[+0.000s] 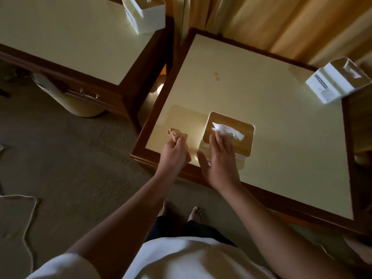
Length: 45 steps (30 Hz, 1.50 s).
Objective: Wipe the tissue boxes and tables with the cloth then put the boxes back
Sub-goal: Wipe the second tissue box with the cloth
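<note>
A white tissue box with a wooden lid (239,135) stands near the front left corner of the right table (261,109), a tissue sticking out of its slot. My right hand (218,162) lies flat on the box's near end, fingers straight, thumb spread to the left. Just left of the box, my left hand (174,153) grips a crumpled tan cloth (175,134) against the tabletop. A second white box (336,81) sits at the far right edge of this table. A third one (144,14) stands on the left table (70,37), at its back right corner.
Both tables have dark wooden frames and pale tops, with a narrow gap between them. Orange curtains (281,21) hang behind. A round pale bin (74,101) stands under the left table. A cord (30,214) trails over the carpet at the left. My bare feet are below the table edge.
</note>
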Tool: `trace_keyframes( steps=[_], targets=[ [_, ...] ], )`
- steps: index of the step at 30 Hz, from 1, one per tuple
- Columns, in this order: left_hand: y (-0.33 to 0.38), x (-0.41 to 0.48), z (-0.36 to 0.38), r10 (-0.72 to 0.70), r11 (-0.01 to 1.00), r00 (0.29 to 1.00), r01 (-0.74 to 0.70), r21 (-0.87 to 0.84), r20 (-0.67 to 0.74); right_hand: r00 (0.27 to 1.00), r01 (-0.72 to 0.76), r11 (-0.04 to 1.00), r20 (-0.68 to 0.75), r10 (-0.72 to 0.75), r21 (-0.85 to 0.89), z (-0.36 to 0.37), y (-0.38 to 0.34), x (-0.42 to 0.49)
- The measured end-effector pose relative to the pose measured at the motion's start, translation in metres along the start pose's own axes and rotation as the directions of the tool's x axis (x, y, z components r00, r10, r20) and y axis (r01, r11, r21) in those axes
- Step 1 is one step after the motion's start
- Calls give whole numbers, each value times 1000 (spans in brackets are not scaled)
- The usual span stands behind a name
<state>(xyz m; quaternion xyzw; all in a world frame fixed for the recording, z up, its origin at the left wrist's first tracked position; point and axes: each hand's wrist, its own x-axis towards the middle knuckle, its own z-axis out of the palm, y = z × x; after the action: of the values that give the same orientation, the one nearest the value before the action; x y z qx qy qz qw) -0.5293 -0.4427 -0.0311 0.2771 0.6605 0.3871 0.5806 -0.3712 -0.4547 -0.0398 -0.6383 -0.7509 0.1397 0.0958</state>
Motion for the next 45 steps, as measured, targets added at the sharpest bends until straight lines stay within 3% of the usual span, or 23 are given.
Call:
trace_keyframes(
  steps=[8,11,13,18,22,25,28,31,34,36,38,41,43,45],
  targets=[
    [18,51,38,6,999,949,-22,48,315,998,-2,998,69,6,-60,6,3,3],
    [30,58,41,-30,999,922,39,-15,386,990,-49,999,133,50,-10,-2,2,7],
    [24,50,35,35,998,899,-8,-64,436,986,-68,998,150,67,3,-6,0,8],
    [-29,16,17,38,995,885,10,-101,465,976,-138,985,186,118,103,-10,-6,8],
    [-24,80,48,-27,996,899,61,-63,437,979,-114,991,175,101,68,-10,-4,10],
    [-5,108,62,24,995,905,21,-101,424,978,-102,993,191,88,64,-11,-2,11],
    [-11,58,36,12,997,928,19,-81,372,972,-149,983,197,126,104,-13,-3,9],
    [-39,8,13,-18,991,887,76,-109,461,967,-179,966,216,137,186,-15,-7,5],
    [-23,45,31,50,997,901,-22,-70,430,967,-197,966,196,162,170,-15,-8,5],
    [-12,88,52,-31,998,926,50,-39,377,975,-166,976,173,142,138,-14,-8,7],
    [-6,106,57,-6,999,932,-11,45,364,978,-135,983,175,112,123,-14,-7,8],
    [-14,41,32,128,988,912,-151,28,389,962,-182,971,233,143,153,-17,-7,7],
    [-34,-2,14,76,995,918,-47,-85,388,959,-196,964,240,150,181,-18,-8,6],
    [-41,-1,20,106,984,923,-46,-170,369,959,-202,962,238,156,184,-19,-10,7]
  ],
)
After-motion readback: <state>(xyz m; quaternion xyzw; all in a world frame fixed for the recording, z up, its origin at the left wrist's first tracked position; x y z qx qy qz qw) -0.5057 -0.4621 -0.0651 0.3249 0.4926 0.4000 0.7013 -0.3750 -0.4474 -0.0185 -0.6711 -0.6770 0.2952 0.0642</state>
